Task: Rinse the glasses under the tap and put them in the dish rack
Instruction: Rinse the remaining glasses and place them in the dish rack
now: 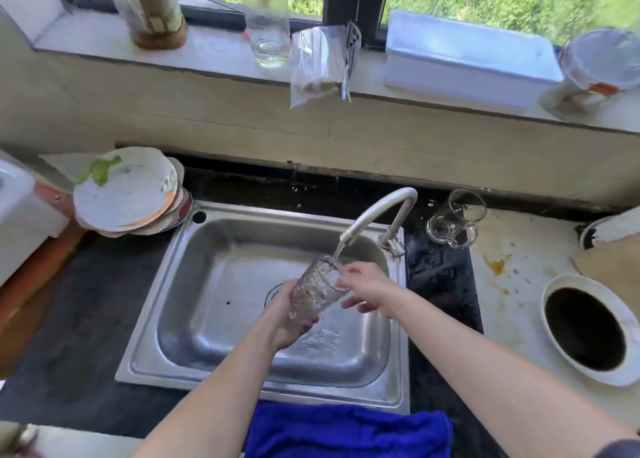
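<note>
head view, single entry.
item: patterned glass [317, 289], tilted, with its mouth up under the tap [377, 215]. the water stream [339, 248] drops in just above the right fingertips.
left hand [289, 319]: fingers curled round the lower half of the glass.
right hand [363, 291]: fingertips curled at the rim and seemingly pinching it. whether any reach inside, cannot tell.
beneath both sets of fingers: sink [207, 284] basin and drain.

risks, judged:
- the wet glass may slide through the left fingers and strike the steel below.
- the rim may knock the spout, close above the right fingertips, if it is lifted carelessly.
- water deflected off the rim may splash back past the wrists onto the blue towel [346, 430].
- the spare glasses [453, 220], beyond the right fingers past the tap base, could be toppled by a hasty reach.

not made out:
- dish rack: nowhere in view.
- spare glasses: upright or lying, unclear.
- residue inside the held glass: blurred by water.
</note>
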A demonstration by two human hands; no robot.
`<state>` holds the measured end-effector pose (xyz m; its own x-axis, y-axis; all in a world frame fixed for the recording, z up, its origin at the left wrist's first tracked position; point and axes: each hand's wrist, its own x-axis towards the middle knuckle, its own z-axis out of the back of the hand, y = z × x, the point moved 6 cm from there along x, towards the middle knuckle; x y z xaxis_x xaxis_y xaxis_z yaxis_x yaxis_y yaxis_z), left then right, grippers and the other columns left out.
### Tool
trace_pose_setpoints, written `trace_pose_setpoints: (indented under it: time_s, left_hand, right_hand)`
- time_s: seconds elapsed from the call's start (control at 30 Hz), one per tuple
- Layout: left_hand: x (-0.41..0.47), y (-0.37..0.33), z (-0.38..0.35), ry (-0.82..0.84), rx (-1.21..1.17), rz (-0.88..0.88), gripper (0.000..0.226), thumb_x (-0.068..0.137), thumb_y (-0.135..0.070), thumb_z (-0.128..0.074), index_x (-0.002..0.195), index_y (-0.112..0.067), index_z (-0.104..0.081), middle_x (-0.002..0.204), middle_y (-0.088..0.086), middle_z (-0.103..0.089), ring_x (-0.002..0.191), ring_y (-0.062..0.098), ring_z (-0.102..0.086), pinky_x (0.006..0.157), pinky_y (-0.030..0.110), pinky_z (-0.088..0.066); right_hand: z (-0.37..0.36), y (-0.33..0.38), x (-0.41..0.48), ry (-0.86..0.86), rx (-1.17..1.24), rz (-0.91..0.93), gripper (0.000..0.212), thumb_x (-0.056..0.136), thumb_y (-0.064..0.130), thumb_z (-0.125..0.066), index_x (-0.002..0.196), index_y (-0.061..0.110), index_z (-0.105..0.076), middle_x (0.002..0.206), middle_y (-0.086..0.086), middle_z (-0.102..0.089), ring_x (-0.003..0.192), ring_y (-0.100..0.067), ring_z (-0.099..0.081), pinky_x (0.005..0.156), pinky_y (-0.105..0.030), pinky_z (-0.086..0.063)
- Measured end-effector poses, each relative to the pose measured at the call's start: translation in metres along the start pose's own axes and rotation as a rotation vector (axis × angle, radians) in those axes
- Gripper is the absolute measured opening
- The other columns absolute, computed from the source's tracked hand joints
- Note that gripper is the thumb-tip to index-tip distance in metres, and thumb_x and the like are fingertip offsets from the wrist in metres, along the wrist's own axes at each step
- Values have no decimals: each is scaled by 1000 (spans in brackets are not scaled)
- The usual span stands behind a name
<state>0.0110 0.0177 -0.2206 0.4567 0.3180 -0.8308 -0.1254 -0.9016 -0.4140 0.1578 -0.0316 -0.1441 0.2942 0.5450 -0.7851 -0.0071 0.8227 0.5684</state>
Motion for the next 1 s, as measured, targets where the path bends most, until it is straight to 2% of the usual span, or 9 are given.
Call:
trace_pose_setpoints:
  time_s: [0.1,0.23,0.37,0.53,0.67,0.73,0.83,0.9,1.0]
  left_hand:
    - [-2,0,3,39,95,85,35,89,-42,-48,81,-14,-68,68,7,-61,52,20,-51,45,21,-35]
    - [-4,-6,9,79,-82,40,34,92,-37,-49,105,-10,-64,90,15,-67,71,28,-62,62,31,-51]
    - [-12,-11,4,140,-160,12,28,87,-31,-50,91,-8,-66,80,13,-68,65,25,-60,58,30,-43]
    - [-18,-16,-2,169,-117,82,33,83,-33,-52,87,-6,-70,86,16,-68,75,30,-60,58,30,-43]
    - [-20,-23,-4,181,-290,-16,47,91,-49,-43,101,-10,-67,106,20,-67,91,34,-60,75,40,-45]
    - [-20,-26,-6,181,-348,-96,44,88,-54,-49,102,-17,-66,113,17,-66,102,34,-58,82,42,-45]
    - [-18,-26,-12,153,-261,-148,33,83,-45,-61,101,-18,-64,103,11,-67,87,24,-60,67,32,-45]
    - [-16,-24,-14,124,-202,-119,34,84,-43,-58,101,-15,-67,92,8,-69,70,18,-57,56,26,-38]
    - [-12,-19,-7,79,-155,-60,43,91,-49,-50,98,-12,-71,88,10,-70,62,21,-56,50,25,-35]
  right_hand:
    - [5,16,5,-40,-42,115,25,89,15,-66,115,14,-66,94,-5,-65,64,-14,-57,45,-21,-42]
    - [1,13,5,-27,20,93,13,91,8,-65,102,5,-72,90,-8,-66,63,-14,-55,46,-19,-48]
    - [0,11,4,0,95,33,11,88,-1,-64,98,-2,-68,85,-17,-67,56,-17,-62,46,-21,-50]
    - [8,22,7,14,-24,142,18,88,15,-70,101,3,-71,80,-7,-67,47,-14,-55,44,-23,-47]
    - [13,16,10,-2,54,113,21,92,12,-66,102,-5,-68,76,-10,-67,52,-18,-63,43,-21,-48]
    - [14,11,10,-13,152,51,18,94,5,-61,103,-10,-64,72,-14,-66,53,-18,-66,42,-19,-49]
    - [13,11,8,3,167,41,11,94,4,-59,94,-6,-63,69,-15,-66,52,-15,-67,43,-19,-50]
    - [10,14,5,47,97,47,14,94,9,-60,90,-4,-64,76,-17,-70,57,-17,-68,44,-21,-50]
    - [13,19,3,57,-1,81,16,92,18,-64,99,4,-66,93,-11,-72,65,-19,-70,48,-23,-48]
